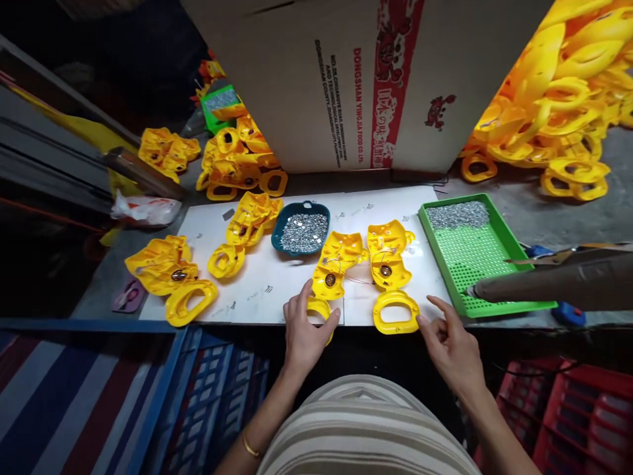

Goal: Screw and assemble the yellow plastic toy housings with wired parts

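Observation:
My left hand (305,338) is at the front edge of the table, its thumb and fingers closed around a yellow plastic ring-shaped handle (319,307) that they partly cover. Just beyond that handle lies an open yellow plastic shell (341,252) with thin wires and a round metal-coloured part inside. My right hand (455,349) is beside a second yellow handle (380,320), thumb tip at its right rim and index finger stretched out apart. Behind this handle sits a matching yellow shell (388,244), also with wires and a round part.
A dark teal tray (277,245) holds small metal screws (304,231). To the right is a green basket (457,264) with more metal pieces, a grey pole-like object (554,280) reaching over it. A cardboard box (277,79) stands behind; yellow parts (558,99) are heaped right.

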{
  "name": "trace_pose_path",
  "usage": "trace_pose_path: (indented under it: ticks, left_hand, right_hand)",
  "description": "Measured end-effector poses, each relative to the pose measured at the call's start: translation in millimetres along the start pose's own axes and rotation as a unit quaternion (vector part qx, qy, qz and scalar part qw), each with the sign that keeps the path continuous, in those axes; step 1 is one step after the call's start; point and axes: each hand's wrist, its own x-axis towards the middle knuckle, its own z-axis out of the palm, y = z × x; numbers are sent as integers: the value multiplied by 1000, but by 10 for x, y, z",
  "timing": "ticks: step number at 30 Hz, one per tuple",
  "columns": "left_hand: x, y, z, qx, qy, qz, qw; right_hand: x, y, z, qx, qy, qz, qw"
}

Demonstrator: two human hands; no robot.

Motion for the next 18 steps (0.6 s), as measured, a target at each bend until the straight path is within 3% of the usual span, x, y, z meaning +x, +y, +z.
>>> trace_pose_path:
  ticks: [3, 7, 11, 14, 18]
  left_hand:
    - [-45, -76, 16, 12, 2, -2, 1000]
    - [-87, -93, 20, 47, -13, 32, 998]
    - [-71, 7, 53, 109, -59, 89, 988]
    - [-9, 95, 83, 140, -54, 86, 985]
    - [47, 192, 57, 147, -45, 106, 982]
  right_hand:
    - [78, -48, 5, -58, 54, -71, 994]
    - [161, -39, 78, -131, 3, -106, 986]
    - [82, 36, 82, -101, -12, -113, 988]
    - [-6, 68, 15, -82, -15, -114, 990]
    - [40, 9, -89, -40, 51, -135, 989]
